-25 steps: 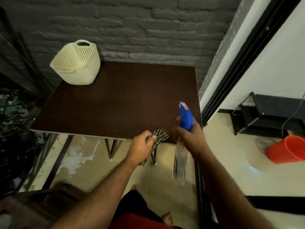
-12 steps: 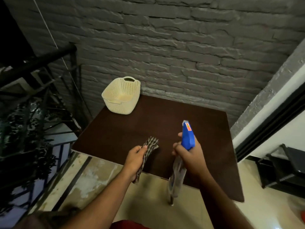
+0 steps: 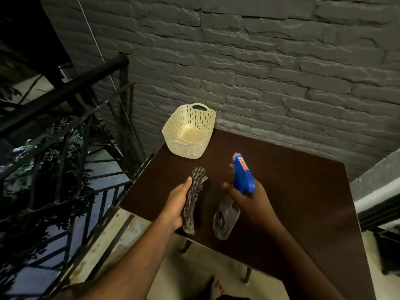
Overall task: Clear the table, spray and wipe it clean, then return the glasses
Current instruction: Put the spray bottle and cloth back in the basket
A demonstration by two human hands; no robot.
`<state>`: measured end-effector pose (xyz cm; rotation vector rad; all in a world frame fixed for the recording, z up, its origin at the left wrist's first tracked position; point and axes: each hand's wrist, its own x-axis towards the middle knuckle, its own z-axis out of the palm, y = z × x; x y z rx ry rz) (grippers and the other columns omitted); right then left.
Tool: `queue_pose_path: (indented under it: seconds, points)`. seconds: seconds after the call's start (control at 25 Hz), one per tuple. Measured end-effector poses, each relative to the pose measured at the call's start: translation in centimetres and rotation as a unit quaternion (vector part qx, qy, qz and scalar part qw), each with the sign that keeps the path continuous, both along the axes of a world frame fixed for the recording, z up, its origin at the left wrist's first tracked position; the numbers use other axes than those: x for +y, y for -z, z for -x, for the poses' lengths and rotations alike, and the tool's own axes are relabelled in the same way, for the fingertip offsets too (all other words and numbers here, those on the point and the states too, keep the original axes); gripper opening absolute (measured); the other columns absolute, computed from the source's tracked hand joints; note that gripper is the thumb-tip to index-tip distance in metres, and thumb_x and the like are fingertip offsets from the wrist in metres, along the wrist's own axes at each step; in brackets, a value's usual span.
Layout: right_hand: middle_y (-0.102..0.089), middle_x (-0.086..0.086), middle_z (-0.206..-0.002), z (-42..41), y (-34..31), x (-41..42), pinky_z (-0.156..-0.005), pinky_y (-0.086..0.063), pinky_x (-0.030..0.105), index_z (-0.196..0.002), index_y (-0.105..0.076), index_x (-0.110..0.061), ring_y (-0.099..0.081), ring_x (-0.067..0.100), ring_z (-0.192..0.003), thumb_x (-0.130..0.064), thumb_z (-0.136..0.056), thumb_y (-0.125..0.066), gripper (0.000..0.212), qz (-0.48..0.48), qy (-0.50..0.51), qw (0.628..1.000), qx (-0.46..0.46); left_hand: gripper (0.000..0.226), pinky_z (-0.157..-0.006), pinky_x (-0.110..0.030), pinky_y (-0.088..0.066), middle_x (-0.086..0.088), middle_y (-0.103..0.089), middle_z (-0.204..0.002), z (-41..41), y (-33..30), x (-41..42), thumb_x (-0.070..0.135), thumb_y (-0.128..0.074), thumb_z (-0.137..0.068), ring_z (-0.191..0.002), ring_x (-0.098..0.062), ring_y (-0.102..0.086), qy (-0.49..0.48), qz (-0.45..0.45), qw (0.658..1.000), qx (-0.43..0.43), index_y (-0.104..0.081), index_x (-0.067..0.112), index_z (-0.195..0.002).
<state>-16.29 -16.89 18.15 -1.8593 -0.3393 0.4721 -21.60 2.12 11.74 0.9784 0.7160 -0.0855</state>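
wall: grey brick wall (image 3: 281,68) being lit dimly | left: black metal railing (image 3: 65,89) being shown | floor: pale tiled floor (image 3: 194,263) being seen

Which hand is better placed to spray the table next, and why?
Right. The right hand grips the spray bottle over the table; the left hand holds only the cloth.

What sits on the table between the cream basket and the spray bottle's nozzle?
Nothing: in the head view only bare dark tabletop lies between the basket and the spray bottle held by the right hand.
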Motion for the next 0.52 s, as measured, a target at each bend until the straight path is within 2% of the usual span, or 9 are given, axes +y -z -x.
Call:
queue_pose_path:
  seconds: [0.08, 0.16, 0.24, 0.32, 0.4, 0.52]
  points:
    - [-0.053, -0.012, -0.109, -2.4, -0.5, 1.3, -0.089, -0.053, 0.033, -0.103, -0.051, -0.042, -0.059, 0.012, -0.103, -0.038, -0.081, -0.074, 0.031, 0.075, -0.027, 0.996, -0.038, 0.033, -0.096, -0.044, -0.05, -0.016, -0.07, -0.111, -1.0, -0.3, 1.4, 0.035, -0.054, -0.096, -0.104, -0.029, -0.068, -0.008, 0.016, 1.0, -0.017, -0.067, 0.011, -0.115]
    - [-0.045, -0.011, -0.1, -5.1, -1.5, 3.1, -0.088, -0.049, 0.032, -0.09, -0.048, -0.035, -0.053, 0.013, -0.1, -0.031, -0.083, -0.075, 0.028, 0.142, -0.062, 0.984, -0.088, 0.033, -0.099, -0.045, -0.048, -0.017, -0.069, -0.114, -2.3, -0.5, 3.1, 0.031, -0.057, -0.094, -0.106, -0.029, -0.066, -0.013, -0.001, 1.0, -0.026, -0.065, 0.008, -0.117]
    - [-0.044, -0.012, -0.094, -7.7, -2.7, 4.7, -0.084, -0.045, 0.029, -0.103, -0.055, -0.023, -0.053, 0.014, -0.098, -0.021, -0.083, -0.076, 0.029, 0.163, -0.065, 0.974, -0.142, 0.027, -0.093, -0.041, -0.051, -0.017, -0.069, -0.113, -3.5, -0.9, 5.0, 0.025, -0.059, -0.093, -0.103, -0.029, -0.067, -0.014, -0.027, 0.999, -0.035, -0.064, 0.006, -0.111]
    - [-0.049, -0.013, -0.091, -10.3, -3.1, 5.9, -0.082, -0.046, 0.027, -0.113, -0.059, -0.013, -0.057, 0.014, -0.097, -0.014, -0.081, -0.076, 0.036, 0.142, -0.039, 0.975, -0.167, 0.016, -0.087, -0.04, -0.051, -0.018, -0.066, -0.11, -5.1, -1.4, 7.0, 0.02, -0.061, -0.091, -0.097, -0.028, -0.065, -0.013, -0.07, 0.997, -0.039, -0.063, 0.007, -0.102]
    - [-0.059, -0.009, -0.097, -12.7, -3.5, 7.2, -0.084, -0.053, 0.031, -0.116, -0.06, -0.013, -0.063, 0.014, -0.097, -0.015, -0.08, -0.077, 0.041, 0.102, 0.019, 0.984, -0.145, 0.012, -0.09, -0.045, -0.05, -0.021, -0.065, -0.108, -7.5, -2.3, 9.0, 0.017, -0.062, -0.09, -0.096, -0.029, -0.063, -0.002, -0.118, 0.992, -0.042, -0.064, 0.008, -0.098]
    - [-0.068, -0.003, -0.104, -16.4, -3.9, 9.9, -0.086, -0.057, 0.037, -0.118, -0.058, -0.016, -0.067, 0.013, -0.094, -0.022, -0.077, -0.08, 0.047, 0.027, 0.091, 0.984, -0.154, 0.017, -0.091, -0.048, -0.051, -0.017, -0.07, -0.104, -12.6, -3.6, 12.4, 0.013, -0.065, -0.088, -0.098, -0.033, -0.066, 0.002, -0.21, 0.977, -0.048, -0.066, 0.011, -0.104]
